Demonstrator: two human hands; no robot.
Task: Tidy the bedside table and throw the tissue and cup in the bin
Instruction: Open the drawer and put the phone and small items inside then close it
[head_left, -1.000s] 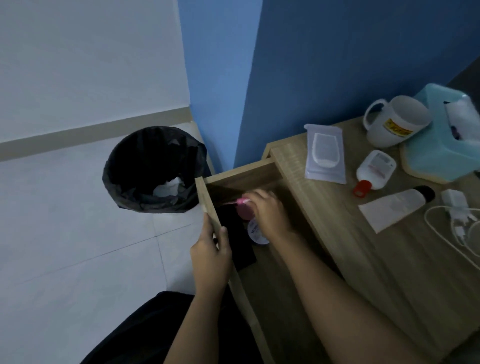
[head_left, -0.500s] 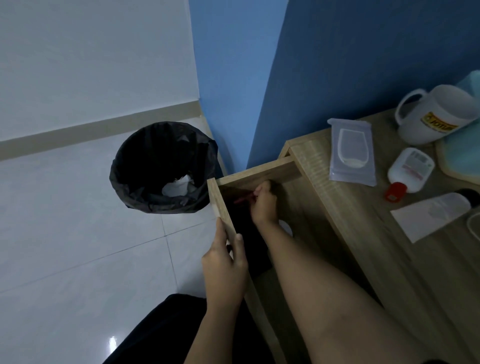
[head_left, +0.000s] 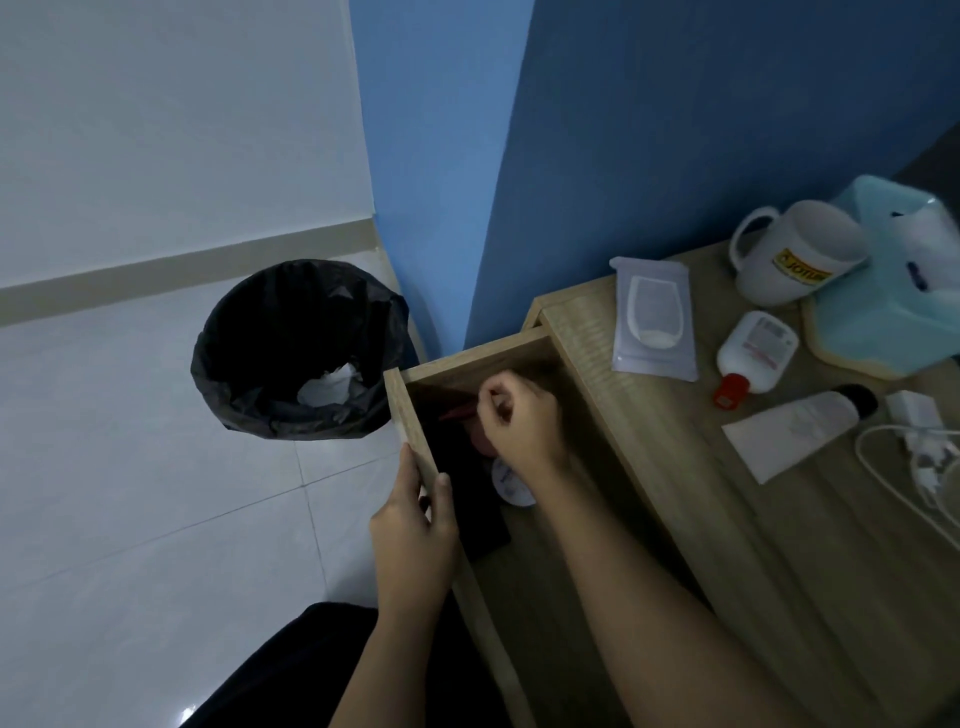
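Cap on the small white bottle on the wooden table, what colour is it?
The round cap is red, shown best in the head view.

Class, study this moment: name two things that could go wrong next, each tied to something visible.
1. The right hand is inside the drawer while the left hand holds its front; pushing now could trap fingers.
2. The thin red item is only pinched and may slip out of sight.
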